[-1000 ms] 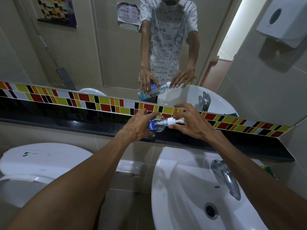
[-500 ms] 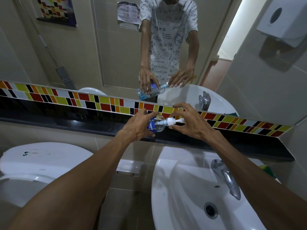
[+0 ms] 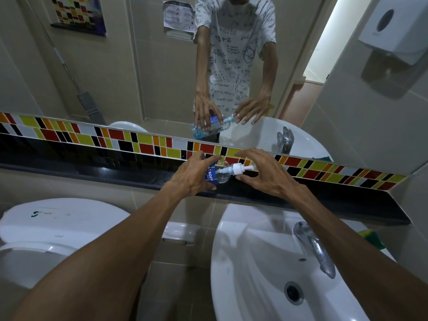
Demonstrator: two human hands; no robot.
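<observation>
A clear pump bottle [image 3: 220, 177] with a blue label lies tilted on its side above the black ledge [image 3: 115, 179], its white pump head [image 3: 237, 169] pointing right. My left hand [image 3: 192, 174] grips the bottle's body from the left, fingers wrapped over the label. My right hand [image 3: 264, 172] curls round the pump head, thumb under the white collar and fingers arched over the nozzle, whose tip is hidden behind them. The mirror [image 3: 139, 77] above reflects both hands and the bottle.
A white sink [image 3: 254, 262] with a chrome tap [image 3: 312, 246] sits below the hands. A white toilet [image 3: 53, 223] is at the lower left. A green and yellow sponge [image 3: 370, 237] lies right of the tap. A wall dispenser [image 3: 393, 26] hangs at the upper right.
Both hands and the bottle stay almost in place above the ledge. The fingers of my right hand have shifted slightly round the pump head.
</observation>
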